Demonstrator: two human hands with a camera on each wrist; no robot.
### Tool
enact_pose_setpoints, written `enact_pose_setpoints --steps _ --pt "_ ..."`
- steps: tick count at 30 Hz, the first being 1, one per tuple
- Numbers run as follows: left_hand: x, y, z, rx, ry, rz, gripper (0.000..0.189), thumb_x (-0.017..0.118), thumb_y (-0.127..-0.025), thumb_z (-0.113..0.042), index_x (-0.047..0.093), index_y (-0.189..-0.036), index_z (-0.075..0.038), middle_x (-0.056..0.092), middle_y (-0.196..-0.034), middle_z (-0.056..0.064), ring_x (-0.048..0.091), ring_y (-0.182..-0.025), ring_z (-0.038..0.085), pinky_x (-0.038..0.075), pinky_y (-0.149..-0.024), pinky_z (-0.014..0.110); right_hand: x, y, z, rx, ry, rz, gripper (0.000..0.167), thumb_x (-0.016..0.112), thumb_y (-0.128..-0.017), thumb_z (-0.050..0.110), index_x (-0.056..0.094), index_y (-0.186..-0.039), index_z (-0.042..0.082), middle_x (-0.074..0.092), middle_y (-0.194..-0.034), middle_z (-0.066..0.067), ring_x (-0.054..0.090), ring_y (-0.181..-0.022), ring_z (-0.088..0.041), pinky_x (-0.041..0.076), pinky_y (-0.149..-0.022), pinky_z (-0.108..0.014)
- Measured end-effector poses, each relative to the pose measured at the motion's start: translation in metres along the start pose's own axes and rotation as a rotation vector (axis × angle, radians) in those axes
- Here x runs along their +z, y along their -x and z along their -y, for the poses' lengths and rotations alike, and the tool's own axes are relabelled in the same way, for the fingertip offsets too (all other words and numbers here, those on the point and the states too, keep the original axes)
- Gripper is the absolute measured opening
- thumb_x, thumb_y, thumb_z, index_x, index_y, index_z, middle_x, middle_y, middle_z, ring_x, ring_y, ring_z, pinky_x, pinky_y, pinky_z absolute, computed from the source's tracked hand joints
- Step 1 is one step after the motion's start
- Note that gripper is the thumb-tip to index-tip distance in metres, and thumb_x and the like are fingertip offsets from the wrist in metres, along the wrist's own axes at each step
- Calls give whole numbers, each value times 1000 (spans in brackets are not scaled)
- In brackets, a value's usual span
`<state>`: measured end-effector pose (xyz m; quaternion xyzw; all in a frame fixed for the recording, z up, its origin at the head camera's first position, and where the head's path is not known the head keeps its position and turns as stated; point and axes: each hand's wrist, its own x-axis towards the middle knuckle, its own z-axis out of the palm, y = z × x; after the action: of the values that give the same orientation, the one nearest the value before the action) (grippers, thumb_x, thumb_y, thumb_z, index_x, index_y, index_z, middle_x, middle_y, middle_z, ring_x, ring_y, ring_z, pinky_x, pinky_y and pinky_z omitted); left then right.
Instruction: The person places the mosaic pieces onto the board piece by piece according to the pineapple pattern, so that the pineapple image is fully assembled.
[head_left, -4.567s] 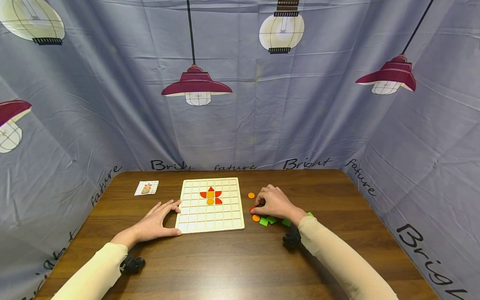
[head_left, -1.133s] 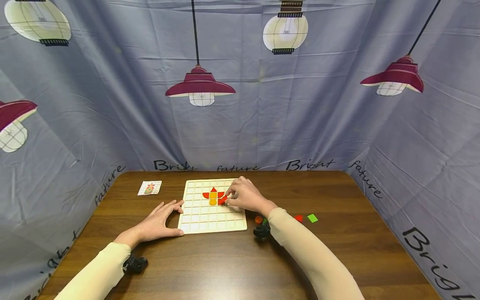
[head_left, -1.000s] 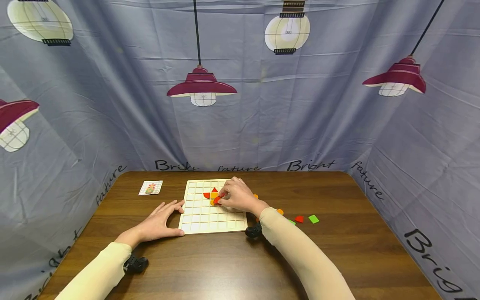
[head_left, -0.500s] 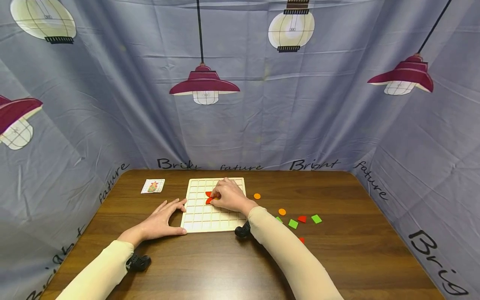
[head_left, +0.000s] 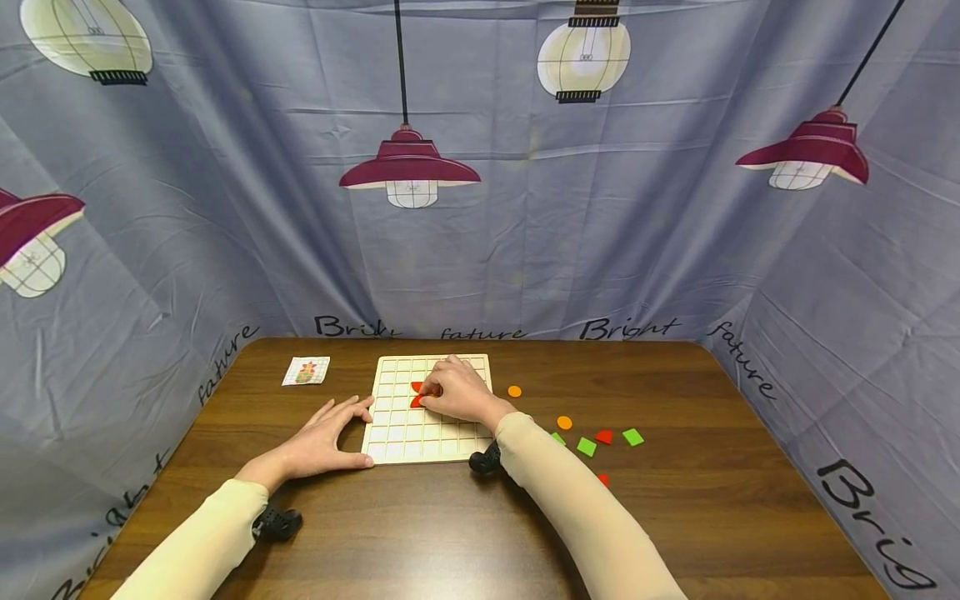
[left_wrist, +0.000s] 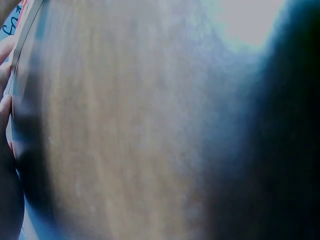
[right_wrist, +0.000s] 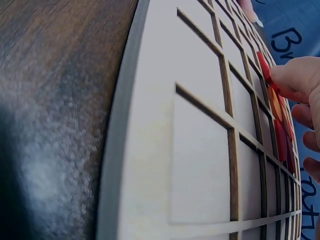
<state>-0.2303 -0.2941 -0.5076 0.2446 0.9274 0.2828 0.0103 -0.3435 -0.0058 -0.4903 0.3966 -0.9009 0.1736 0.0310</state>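
Observation:
A pale wooden grid board [head_left: 427, 442] lies on the table in the head view. My left hand [head_left: 322, 442] rests along its left edge, fingertips and thumb touching the rim. Over the board's upper middle, my right hand [head_left: 461, 392] pinches a red quarter-round tile [head_left: 416, 402] at a grid square. The right wrist view shows the thumb on this red tile [right_wrist: 264, 67], beside an orange round tile [right_wrist: 274, 102] and further red tiles [right_wrist: 281, 140]. The right hand hides most of the tile pattern from the head view.
Right of the board lie orange round tiles [head_left: 565, 423], green square tiles [head_left: 587, 447] and red tiles [head_left: 603, 437] on the wooden table [head_left: 420, 533]. A small picture card [head_left: 306, 371] with a printed pattern sits at the back left. Curtains hang behind.
My right hand picked up a red tile from the loose pieces and carried it left across the board to the pattern's left side. It barely moves over the last half second; the left hand stays.

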Motion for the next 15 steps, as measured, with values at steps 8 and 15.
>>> enact_pose_setpoints --steps 8,15 --pt "-1 0 -2 -2 8 3 61 80 -81 -59 55 -122 -20 38 -161 12 28 -150 41 7 -121 65 0 1 1 5 -13 2 12 73 -93 41 78 -95 29 61 -92 17 49 -95 -9 42 -86 -30" --pt "-1 1 -2 -4 13 8 61 79 -82 -59 55 -122 -20 37 -162 12 26 -151 41 6 -121 65 2 2 3 -35 32 -12 18 72 -94 38 80 -109 32 59 -92 15 47 -93 -10 41 -79 -28"
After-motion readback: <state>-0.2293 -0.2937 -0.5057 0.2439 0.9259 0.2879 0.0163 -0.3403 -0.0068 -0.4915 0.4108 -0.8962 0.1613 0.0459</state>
